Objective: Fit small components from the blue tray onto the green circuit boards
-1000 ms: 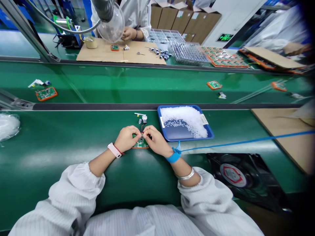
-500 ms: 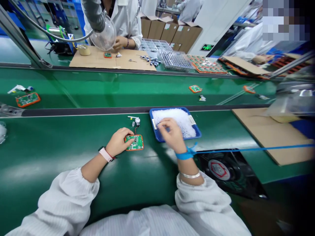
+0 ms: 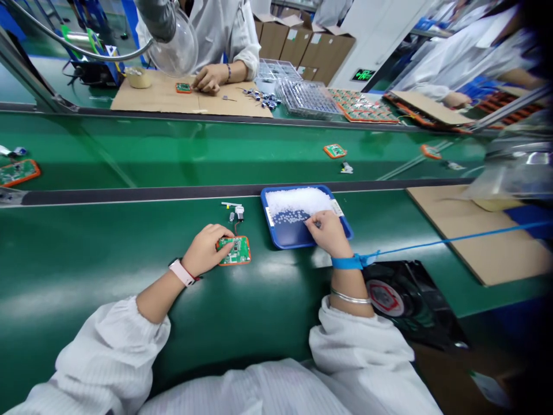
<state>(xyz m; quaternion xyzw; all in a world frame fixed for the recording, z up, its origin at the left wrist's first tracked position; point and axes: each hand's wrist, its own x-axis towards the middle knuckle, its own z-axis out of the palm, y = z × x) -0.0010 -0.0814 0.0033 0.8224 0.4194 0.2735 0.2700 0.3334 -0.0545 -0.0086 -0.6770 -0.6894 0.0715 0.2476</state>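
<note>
My left hand (image 3: 205, 250) rests curled on the left edge of a small green circuit board in an orange frame (image 3: 235, 251), holding it down on the green bench. A wired small part (image 3: 237, 211) lies just beyond the board. My right hand (image 3: 329, 233) reaches into the blue tray (image 3: 285, 236) of small white parts (image 3: 298, 203), fingers pinched together at the pile; what they hold is too small to make out. A blue wrist strap (image 3: 348, 263) with a cord runs off to the right.
A conveyor belt (image 3: 173, 153) beyond carries more framed boards (image 3: 334, 151). Across it another person's hand (image 3: 209, 78) works on a cardboard mat beside clear parts trays (image 3: 306, 95). A black fan (image 3: 401, 297) and a cardboard sheet (image 3: 479, 236) lie to my right.
My right hand left the board, went to the blue tray and has shifted to its right side. My left hand stays on the board. The view shifted slightly.
</note>
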